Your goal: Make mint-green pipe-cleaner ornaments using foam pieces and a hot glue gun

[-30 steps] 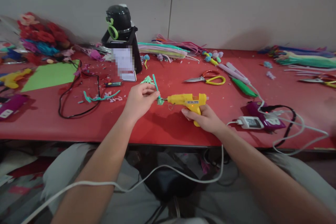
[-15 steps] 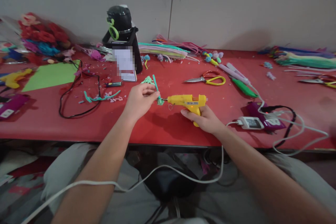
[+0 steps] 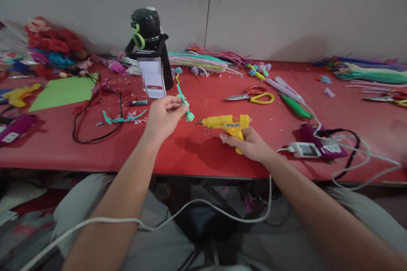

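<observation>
Head view, left hand: the left hand (image 3: 167, 115) has its thumb and fingers closed in a pinch, with the green stem piece (image 3: 188, 110) held between them.
Stem piece: it is above the middle of the red table (image 3: 178, 159), slanted, its thin end up and away from the person, its thick lighter end toward the gun.
Right hand: the right hand (image 3: 254, 142) is wrapped around the handle of the yellow glue gun (image 3: 224, 122); whether a finger presses the trigger, I cannot tell.
Nozzle: it points to the left, near the thick end, with a small gap between.
Front edge: a stretch of red surface lies between both tools of work and this edge; the white cable (image 3: 203, 202) hangs below it and crosses the left forearm.
Far side: the scissors (image 3: 249, 96) lie beyond the gun, well apart from it; the black bottle (image 3: 167, 67) and the phone (image 3: 155, 89) stand beyond the left hand.
Right side: the white adapter (image 3: 305, 150) lies beside the purple power block (image 3: 332, 147), near the right wrist.
</observation>
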Demonstrator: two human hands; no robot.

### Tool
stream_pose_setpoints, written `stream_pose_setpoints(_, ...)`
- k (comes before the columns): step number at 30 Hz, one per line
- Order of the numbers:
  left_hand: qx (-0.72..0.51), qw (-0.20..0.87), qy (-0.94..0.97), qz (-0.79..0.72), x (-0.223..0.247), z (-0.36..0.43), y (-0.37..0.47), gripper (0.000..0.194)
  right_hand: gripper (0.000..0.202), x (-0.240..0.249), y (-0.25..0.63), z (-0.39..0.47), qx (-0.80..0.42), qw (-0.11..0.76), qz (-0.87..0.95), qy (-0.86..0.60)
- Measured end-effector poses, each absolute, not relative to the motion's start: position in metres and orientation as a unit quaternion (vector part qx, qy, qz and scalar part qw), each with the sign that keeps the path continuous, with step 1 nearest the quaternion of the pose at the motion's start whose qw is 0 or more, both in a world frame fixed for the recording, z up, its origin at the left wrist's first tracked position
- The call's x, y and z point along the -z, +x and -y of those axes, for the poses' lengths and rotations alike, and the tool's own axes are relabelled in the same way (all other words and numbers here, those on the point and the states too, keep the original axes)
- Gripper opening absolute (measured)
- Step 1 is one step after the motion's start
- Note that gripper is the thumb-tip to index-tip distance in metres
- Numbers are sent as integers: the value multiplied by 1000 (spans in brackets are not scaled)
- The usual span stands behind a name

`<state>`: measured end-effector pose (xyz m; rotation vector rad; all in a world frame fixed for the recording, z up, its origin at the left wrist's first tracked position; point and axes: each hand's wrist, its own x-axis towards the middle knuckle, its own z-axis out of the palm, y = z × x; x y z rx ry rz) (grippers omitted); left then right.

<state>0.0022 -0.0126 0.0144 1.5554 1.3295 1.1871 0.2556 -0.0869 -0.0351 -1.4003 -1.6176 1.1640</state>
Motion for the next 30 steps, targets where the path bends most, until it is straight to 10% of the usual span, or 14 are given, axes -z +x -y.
stream_pose_setpoints(7, -498, 355, 591, -526, -36, 12, -20, 23, 40, 25, 281, 52, -180, 382, 583, -694)
stream_pose_setpoints(14, -450, 345, 627, -535, -43, 13, -33, 16, 41, 35, 298, 23, -165, 343, 591, -712)
stream_pose_setpoints(21, -422, 333, 641, -548, -43, 8, -37, 13, 34, 0, 274, 35, 13, 546, 590, -595)
stream_pose_setpoints(30, -400, 328, 646, -561, -41, 7, -38, 13, 14, -14, 172, -41, -149, 231, 788, -550)
